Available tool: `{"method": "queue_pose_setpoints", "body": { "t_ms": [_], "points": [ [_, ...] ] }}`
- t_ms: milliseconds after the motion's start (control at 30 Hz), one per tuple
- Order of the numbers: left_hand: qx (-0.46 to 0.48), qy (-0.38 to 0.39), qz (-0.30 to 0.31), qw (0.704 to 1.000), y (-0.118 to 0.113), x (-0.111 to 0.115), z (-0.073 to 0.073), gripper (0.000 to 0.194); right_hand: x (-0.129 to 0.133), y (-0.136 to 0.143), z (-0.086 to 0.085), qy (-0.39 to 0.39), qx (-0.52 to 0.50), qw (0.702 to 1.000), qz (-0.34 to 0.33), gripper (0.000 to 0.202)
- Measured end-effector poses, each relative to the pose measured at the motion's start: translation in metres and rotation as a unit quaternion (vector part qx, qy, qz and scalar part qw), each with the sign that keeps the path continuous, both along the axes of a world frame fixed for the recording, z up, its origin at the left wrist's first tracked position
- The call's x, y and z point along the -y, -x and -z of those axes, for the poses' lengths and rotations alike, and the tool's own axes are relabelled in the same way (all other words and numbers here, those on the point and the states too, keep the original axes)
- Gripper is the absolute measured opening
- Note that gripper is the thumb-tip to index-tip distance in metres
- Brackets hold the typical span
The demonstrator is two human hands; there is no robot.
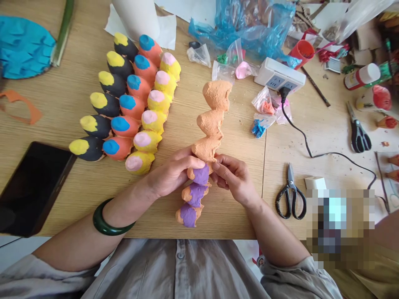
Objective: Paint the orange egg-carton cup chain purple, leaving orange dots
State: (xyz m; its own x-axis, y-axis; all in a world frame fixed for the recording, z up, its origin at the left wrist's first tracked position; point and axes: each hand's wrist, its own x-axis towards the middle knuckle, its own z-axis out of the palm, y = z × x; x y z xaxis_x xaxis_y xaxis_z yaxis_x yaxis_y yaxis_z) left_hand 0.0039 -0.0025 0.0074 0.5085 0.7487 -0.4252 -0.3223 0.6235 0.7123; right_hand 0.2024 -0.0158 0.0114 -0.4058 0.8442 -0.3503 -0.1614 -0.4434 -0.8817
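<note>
Both hands hold an orange-painted egg carton strip (209, 124), a single row of bumps tilted away from me above the table. My left hand (174, 168) grips its left edge, thumb pressed on a bump coated in purple clay (195, 194). On the right edge, the fingers of my right hand (234, 176) pinch the strip near its middle. The bumps nearest me carry purple; the farther ones are plain orange. To the left lie finished-looking rows of egg carton bumps (127, 101), black with yellow tips, orange with blue tips, and yellow with pink tips.
A black phone (34, 187) lies at left. On the right are scissors (291, 193), more scissors (358, 131), a power strip (279, 77) with a trailing cord, and small bags of clay (260, 124). A blue plastic bag (243, 29) lies behind. Someone sits at lower right.
</note>
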Motion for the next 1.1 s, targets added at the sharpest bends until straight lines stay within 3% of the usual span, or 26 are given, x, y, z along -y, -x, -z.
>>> {"method": "queue_pose_setpoints", "body": {
  "t_ms": [200,300,400,733,867,1000,1100],
  "points": [
    [-0.022,-0.031,0.014,0.999,-0.001,-0.001,-0.002,0.039,-0.003,0.000,0.001,0.049,-0.024,0.998,0.025,0.049],
    [-0.040,-0.048,-0.004,0.998,-0.004,0.001,-0.002,0.033,-0.003,0.000,0.002,0.047,-0.023,0.998,0.031,0.049],
    [-0.022,-0.018,-0.013,1.000,-0.005,0.001,-0.003,0.027,-0.004,0.000,0.003,0.042,-0.024,0.998,0.033,0.050],
    [0.007,0.023,-0.010,1.000,-0.005,-0.002,-0.005,0.028,-0.007,0.001,0.007,0.051,-0.029,0.998,0.036,0.049],
    [-0.008,0.001,-0.027,1.000,-0.004,-0.002,-0.005,0.029,-0.011,-0.001,0.005,0.074,-0.032,0.996,0.048,0.048],
    [0.009,-0.023,0.008,1.000,0.000,-0.004,-0.005,0.039,-0.014,-0.004,0.003,0.093,-0.051,0.992,0.066,0.044],
    [0.036,-0.021,0.023,0.999,0.004,-0.006,-0.004,0.036,-0.015,-0.005,0.003,0.100,-0.055,0.990,0.084,0.043]
  ]
}}
